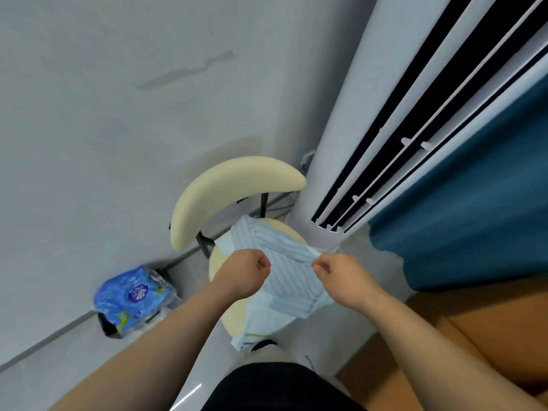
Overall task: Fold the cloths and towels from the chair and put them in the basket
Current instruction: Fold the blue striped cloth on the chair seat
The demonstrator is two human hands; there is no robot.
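Hands: left hand [243, 272] and right hand [338, 272] apart, each pinching the towel [286, 281] | towel: on the chair [231, 188] seat, one end hanging off | risk: may slide to the floor [35, 381] if a pinch slips

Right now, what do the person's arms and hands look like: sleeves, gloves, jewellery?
The left forearm and right forearm are bare to the frame edge, no sleeves in view. The left hand and right hand wear no gloves, and no watch, ring or band shows. Black clothing shows at the bottom edge.

Bare forearms [166, 336], black garment [281, 387]
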